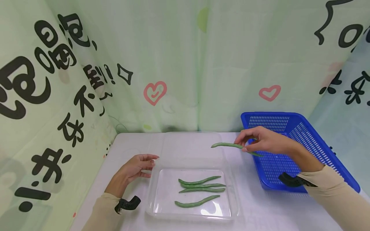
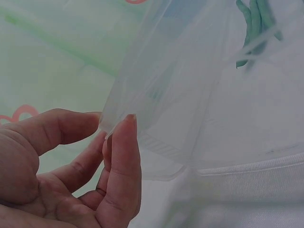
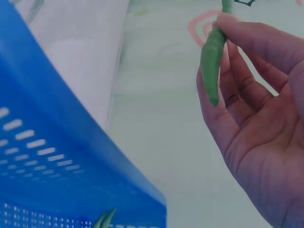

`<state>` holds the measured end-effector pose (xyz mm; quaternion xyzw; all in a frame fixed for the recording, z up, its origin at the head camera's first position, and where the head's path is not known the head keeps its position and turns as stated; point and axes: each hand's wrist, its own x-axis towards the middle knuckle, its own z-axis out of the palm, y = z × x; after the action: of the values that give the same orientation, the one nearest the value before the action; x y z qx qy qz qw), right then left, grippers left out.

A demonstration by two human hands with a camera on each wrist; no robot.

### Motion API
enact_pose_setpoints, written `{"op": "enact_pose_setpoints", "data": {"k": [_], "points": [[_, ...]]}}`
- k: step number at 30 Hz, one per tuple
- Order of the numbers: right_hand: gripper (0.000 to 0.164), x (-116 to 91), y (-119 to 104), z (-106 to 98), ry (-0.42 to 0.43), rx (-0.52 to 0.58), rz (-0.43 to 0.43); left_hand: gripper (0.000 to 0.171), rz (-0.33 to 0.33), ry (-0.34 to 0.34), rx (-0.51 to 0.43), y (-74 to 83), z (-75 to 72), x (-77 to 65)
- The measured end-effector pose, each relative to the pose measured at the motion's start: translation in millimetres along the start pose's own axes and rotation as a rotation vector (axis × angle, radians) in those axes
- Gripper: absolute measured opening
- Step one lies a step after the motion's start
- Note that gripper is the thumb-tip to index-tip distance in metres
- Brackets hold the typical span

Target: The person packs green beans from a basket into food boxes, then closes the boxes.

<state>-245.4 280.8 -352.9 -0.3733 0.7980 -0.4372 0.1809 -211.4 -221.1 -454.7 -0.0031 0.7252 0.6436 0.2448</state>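
Note:
My right hand (image 1: 264, 140) pinches a green bean (image 1: 226, 145) between thumb and fingers, over the near-left rim of a blue basket (image 1: 277, 186). In the right wrist view one end of that bean (image 3: 212, 61) points down past the fingertips. My left hand (image 1: 138, 168) holds the back left corner of a clear plastic box (image 1: 151, 195), thumb and fingers pinching its thin edge (image 2: 111, 111). Inside the box several green beans (image 1: 199, 202) lie roughly side by side, a gap setting the nearest one apart.
The box's clear lid (image 1: 190, 144) lies folded back behind it on the white table (image 1: 130, 144). Part of a green bean (image 3: 105, 218) shows in the basket. Pale green curtains (image 1: 179, 57) with black writing and red hearts hang behind and beside the table.

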Motion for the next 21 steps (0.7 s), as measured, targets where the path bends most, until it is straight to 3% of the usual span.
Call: {"op": "enact_pose_setpoints", "data": {"k": [12, 21], "points": [[0.021, 16, -10, 22, -0.045, 0.015, 0.010, 0.043, 0.000, -0.003, -0.001, 0.4, -0.1, 1.1], [0.023, 28, -14, 39, -0.089, 0.054, -0.031, 0.043, -0.002, -0.005, -0.008, -0.7, -0.6, 1.7]]}}
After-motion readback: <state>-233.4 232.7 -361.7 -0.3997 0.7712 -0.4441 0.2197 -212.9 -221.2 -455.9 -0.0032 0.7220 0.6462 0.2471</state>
